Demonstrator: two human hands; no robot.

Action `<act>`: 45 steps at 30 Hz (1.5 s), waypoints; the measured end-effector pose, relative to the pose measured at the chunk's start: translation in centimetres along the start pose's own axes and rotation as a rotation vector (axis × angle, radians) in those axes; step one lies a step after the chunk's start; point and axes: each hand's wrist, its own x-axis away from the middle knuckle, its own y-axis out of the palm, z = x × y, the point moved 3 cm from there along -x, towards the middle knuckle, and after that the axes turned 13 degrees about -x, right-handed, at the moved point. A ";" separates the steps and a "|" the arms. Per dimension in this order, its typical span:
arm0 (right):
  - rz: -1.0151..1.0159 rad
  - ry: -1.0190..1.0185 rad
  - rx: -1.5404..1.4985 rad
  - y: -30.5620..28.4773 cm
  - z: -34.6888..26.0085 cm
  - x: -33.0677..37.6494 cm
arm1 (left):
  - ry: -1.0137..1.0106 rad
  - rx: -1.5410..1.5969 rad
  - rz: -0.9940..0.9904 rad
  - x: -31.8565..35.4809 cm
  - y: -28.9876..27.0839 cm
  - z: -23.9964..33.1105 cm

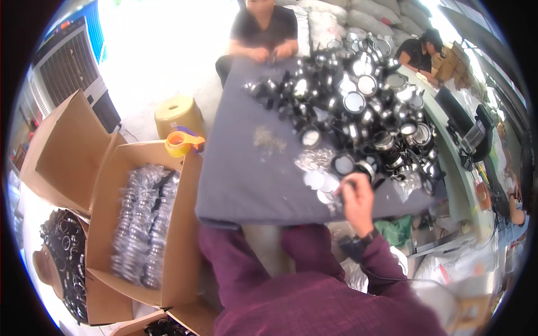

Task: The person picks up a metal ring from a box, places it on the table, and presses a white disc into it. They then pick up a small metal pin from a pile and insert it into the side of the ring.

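Note:
My right hand is over the near right part of the grey-covered table, with its fingers curled together. Whatever it may hold is too blurred to name. Right beside the fingertips lie several flat white discs and a round black-rimmed part. Just beyond the discs is a small heap of shiny metal pieces. A large pile of round black and silver parts, many with pale faces, covers the table's right side. Tiny tan bits are scattered near the middle. My left hand does not show.
On the left stands an open cardboard box holding plastic-wrapped rows of ring-shaped parts. An orange and yellow tape dispenser rests on its far edge. Behind it is a yellow stool. A person sits across the table.

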 end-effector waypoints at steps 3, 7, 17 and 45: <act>0.213 0.005 0.164 -3.8 -1.2 -2.0 | 0.042 -0.010 0.075 -0.3 -0.1 0.7; 0.174 -0.048 0.847 -7.1 -0.7 -3.1 | 0.146 -0.031 0.134 -0.2 0.9 3.6; 0.185 0.078 0.956 -10.1 -1.1 -4.1 | 0.385 -0.051 0.372 -0.7 -1.1 10.8; -0.317 0.770 -0.654 8.9 1.0 2.4 | 2.042 0.488 -1.212 52.5 -8.6 34.7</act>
